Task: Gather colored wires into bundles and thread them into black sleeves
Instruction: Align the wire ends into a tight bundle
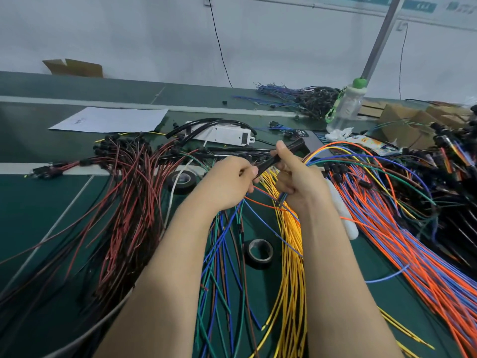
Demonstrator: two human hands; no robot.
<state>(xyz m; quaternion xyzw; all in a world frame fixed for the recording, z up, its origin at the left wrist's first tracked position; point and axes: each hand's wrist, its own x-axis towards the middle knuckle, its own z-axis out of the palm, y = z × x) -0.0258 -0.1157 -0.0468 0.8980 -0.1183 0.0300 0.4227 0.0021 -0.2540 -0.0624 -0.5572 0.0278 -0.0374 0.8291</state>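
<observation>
My left hand [227,183] and my right hand [296,182] meet above the middle of the green table [38,215]. Between them runs a black sleeve [271,161], slanting up to the right past my right thumb. My right hand grips the sleeve, and a small bundle of colored wires [281,198] leaves its fist below. My left hand is curled round the sleeve's lower end and a bundle of blue, green and brown wires [222,254] that hangs down from it. Loose yellow wires [291,267] lie under my right forearm.
Red-and-black wire harnesses [129,202] spread at the left. Orange and blue wires [400,241] fan out at the right. Two black tape rolls [259,253] [182,180] lie on the table. Behind are a white device [227,135], a paper sheet [111,120] and a plastic bottle [346,109].
</observation>
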